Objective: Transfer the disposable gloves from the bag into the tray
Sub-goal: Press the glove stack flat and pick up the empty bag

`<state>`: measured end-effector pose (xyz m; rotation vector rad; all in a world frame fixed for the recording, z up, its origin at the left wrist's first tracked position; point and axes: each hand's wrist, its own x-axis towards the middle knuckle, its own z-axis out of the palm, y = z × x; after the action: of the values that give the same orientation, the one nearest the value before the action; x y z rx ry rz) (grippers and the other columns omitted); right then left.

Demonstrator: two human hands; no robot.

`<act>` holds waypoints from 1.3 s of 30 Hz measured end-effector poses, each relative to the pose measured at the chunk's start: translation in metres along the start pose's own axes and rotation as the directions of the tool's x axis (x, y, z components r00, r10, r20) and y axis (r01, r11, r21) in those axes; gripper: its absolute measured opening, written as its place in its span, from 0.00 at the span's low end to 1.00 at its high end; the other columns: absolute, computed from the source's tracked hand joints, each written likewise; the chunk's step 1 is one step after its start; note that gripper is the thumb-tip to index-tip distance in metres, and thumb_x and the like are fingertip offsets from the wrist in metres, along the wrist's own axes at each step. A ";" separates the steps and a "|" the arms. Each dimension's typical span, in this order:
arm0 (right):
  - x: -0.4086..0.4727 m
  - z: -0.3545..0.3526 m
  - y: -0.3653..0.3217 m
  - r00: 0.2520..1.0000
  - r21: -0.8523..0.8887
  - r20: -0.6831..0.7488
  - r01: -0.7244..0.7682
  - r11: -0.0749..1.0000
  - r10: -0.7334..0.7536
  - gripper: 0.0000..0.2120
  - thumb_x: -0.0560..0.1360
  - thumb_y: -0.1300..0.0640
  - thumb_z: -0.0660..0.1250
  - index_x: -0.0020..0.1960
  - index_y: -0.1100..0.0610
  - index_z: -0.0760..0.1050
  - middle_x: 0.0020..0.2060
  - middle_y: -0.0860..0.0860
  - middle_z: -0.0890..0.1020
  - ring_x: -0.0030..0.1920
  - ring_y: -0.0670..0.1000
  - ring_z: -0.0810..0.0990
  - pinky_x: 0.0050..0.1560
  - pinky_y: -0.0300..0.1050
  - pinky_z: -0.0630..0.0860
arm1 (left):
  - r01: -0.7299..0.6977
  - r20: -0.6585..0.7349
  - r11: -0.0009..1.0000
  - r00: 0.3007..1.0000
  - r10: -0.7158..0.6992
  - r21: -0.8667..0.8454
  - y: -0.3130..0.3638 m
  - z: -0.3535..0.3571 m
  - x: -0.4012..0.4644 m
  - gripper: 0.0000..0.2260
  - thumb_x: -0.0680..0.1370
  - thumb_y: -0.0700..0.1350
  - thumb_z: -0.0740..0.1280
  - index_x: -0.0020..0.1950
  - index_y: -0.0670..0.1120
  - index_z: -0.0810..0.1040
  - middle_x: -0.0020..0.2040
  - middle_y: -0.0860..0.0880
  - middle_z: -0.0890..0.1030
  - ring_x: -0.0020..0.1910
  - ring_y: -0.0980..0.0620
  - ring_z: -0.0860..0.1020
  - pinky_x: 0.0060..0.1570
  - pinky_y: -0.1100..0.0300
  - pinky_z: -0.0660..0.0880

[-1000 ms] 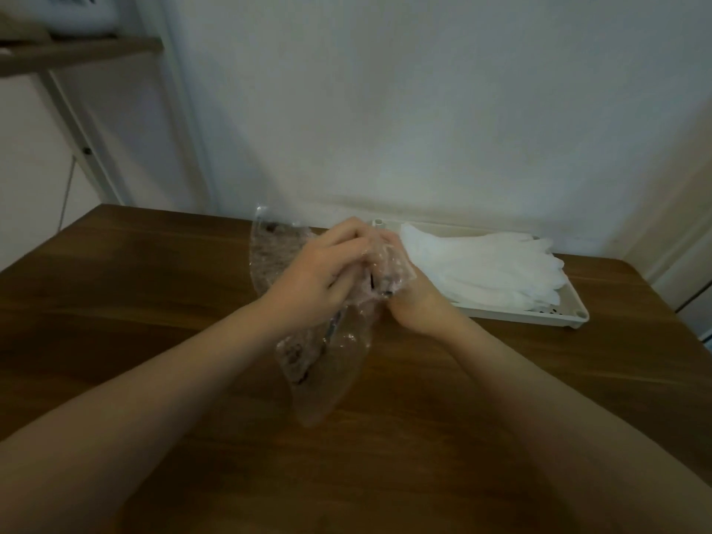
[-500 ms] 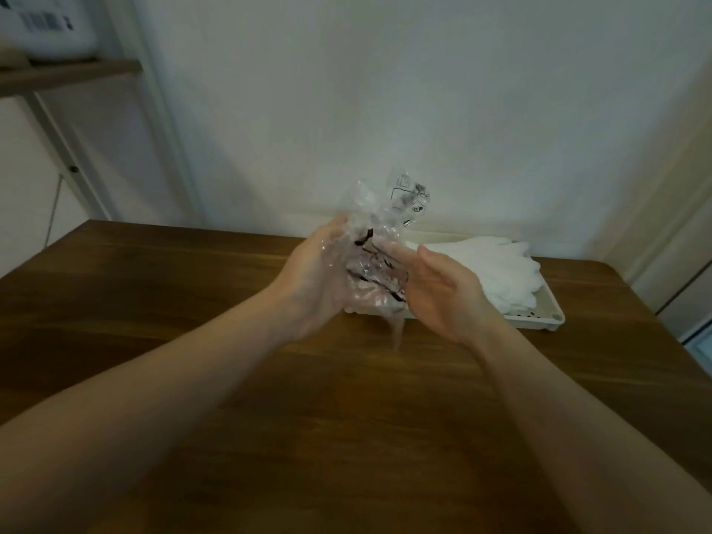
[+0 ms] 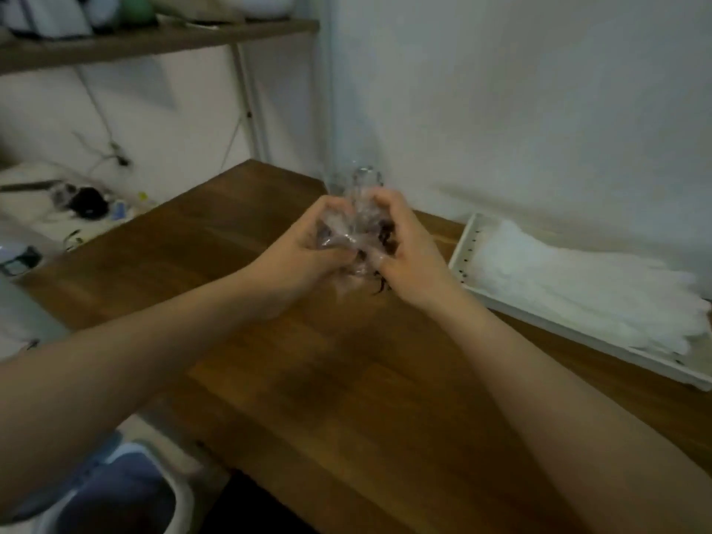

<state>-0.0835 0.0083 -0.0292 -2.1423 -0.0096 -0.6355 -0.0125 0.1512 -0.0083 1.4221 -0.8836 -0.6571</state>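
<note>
A clear plastic bag (image 3: 356,229) with dark print is crumpled into a ball above the wooden table (image 3: 346,379). My left hand (image 3: 304,252) grips it from the left, fingers curled round it. My right hand (image 3: 408,248) grips it from the right. A stack of white disposable gloves (image 3: 570,287) lies in the white tray (image 3: 462,244) at the right, against the wall. The bag looks empty, though its inside is mostly hidden by my fingers.
A wooden shelf (image 3: 154,40) with blurred items hangs at the upper left. Left of the table, a lower white surface (image 3: 46,221) carries cables and small objects. A bin with a dark liner (image 3: 115,491) stands on the floor at the lower left.
Both hands have squeezed the bag from a loose upright bundle into a tight ball. My view has swung left, so the tray now sits far right and the shelf and bin show.
</note>
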 end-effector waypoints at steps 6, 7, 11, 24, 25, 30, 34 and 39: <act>0.030 0.099 -0.041 0.939 0.094 0.238 0.232 0.968 -0.249 0.18 0.69 0.69 0.67 0.52 0.51 0.70 0.51 0.49 0.71 0.49 0.37 0.70 0.50 0.25 0.65 | 0.093 -0.315 0.986 0.948 -0.045 0.139 -0.015 -0.066 -0.088 0.12 0.76 0.41 0.66 0.57 0.50 0.68 0.48 0.50 0.76 0.46 0.51 0.80 0.44 0.53 0.79; 0.031 0.124 -0.051 0.914 0.119 0.272 0.279 0.953 -0.301 0.17 0.69 0.70 0.66 0.50 0.51 0.71 0.49 0.49 0.71 0.47 0.39 0.70 0.49 0.26 0.65 | 0.152 -0.368 0.972 0.927 -0.077 0.179 -0.016 -0.081 -0.108 0.11 0.76 0.41 0.66 0.56 0.48 0.68 0.47 0.49 0.75 0.45 0.52 0.80 0.44 0.54 0.79; 0.029 0.223 -0.094 0.835 0.149 0.381 0.369 0.918 -0.397 0.09 0.68 0.74 0.65 0.41 0.61 0.76 0.46 0.52 0.73 0.47 0.47 0.72 0.48 0.35 0.71 | 0.373 -0.544 0.922 0.797 -0.260 0.107 -0.040 -0.145 -0.190 0.14 0.74 0.51 0.70 0.46 0.41 0.71 0.35 0.46 0.74 0.31 0.54 0.75 0.30 0.61 0.75; -0.008 0.382 -0.096 0.665 0.007 0.721 0.274 0.962 -0.195 0.15 0.76 0.68 0.60 0.59 0.63 0.78 0.61 0.57 0.73 0.62 0.53 0.71 0.63 0.38 0.66 | 0.008 -0.453 0.645 0.705 -0.546 -0.764 -0.130 -0.232 -0.297 0.21 0.67 0.33 0.58 0.57 0.46 0.75 0.49 0.43 0.82 0.50 0.45 0.81 0.50 0.52 0.79; -0.013 0.399 -0.086 0.630 -0.036 0.764 0.253 0.967 -0.137 0.16 0.75 0.68 0.60 0.61 0.61 0.78 0.62 0.56 0.72 0.64 0.54 0.69 0.66 0.42 0.66 | -0.023 -0.427 0.594 0.717 -0.551 -0.804 -0.147 -0.238 -0.310 0.24 0.65 0.35 0.60 0.60 0.45 0.74 0.52 0.42 0.81 0.53 0.43 0.79 0.54 0.49 0.77; -0.043 0.460 -0.051 0.381 -0.143 0.923 0.207 0.968 0.055 0.20 0.76 0.69 0.59 0.63 0.55 0.77 0.68 0.52 0.71 0.68 0.55 0.65 0.70 0.50 0.62 | 0.154 -0.544 0.670 0.467 -0.697 -0.726 -0.221 -0.238 -0.342 0.21 0.76 0.46 0.67 0.67 0.47 0.65 0.60 0.43 0.75 0.54 0.45 0.79 0.43 0.54 0.80; -0.046 0.487 -0.034 0.283 -0.278 0.934 0.197 0.940 0.217 0.13 0.77 0.65 0.59 0.52 0.55 0.81 0.65 0.52 0.71 0.65 0.55 0.69 0.65 0.49 0.68 | 0.394 -0.687 0.778 0.374 -0.623 -0.490 -0.280 -0.242 -0.354 0.13 0.77 0.43 0.68 0.58 0.41 0.69 0.44 0.45 0.75 0.40 0.49 0.78 0.34 0.58 0.75; -0.045 0.511 -0.009 0.373 -0.379 0.884 0.220 0.899 0.282 0.08 0.78 0.62 0.60 0.46 0.54 0.77 0.62 0.52 0.71 0.62 0.53 0.70 0.64 0.51 0.70 | 0.856 -0.748 0.472 0.169 -0.641 -0.211 -0.366 -0.249 -0.357 0.27 0.75 0.53 0.66 0.69 0.46 0.61 0.59 0.43 0.74 0.51 0.47 0.78 0.47 0.54 0.78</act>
<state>0.0984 0.4107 -0.2906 -2.6546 -0.4978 0.8166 0.0457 0.5594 -0.4001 2.1626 0.5956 -0.5561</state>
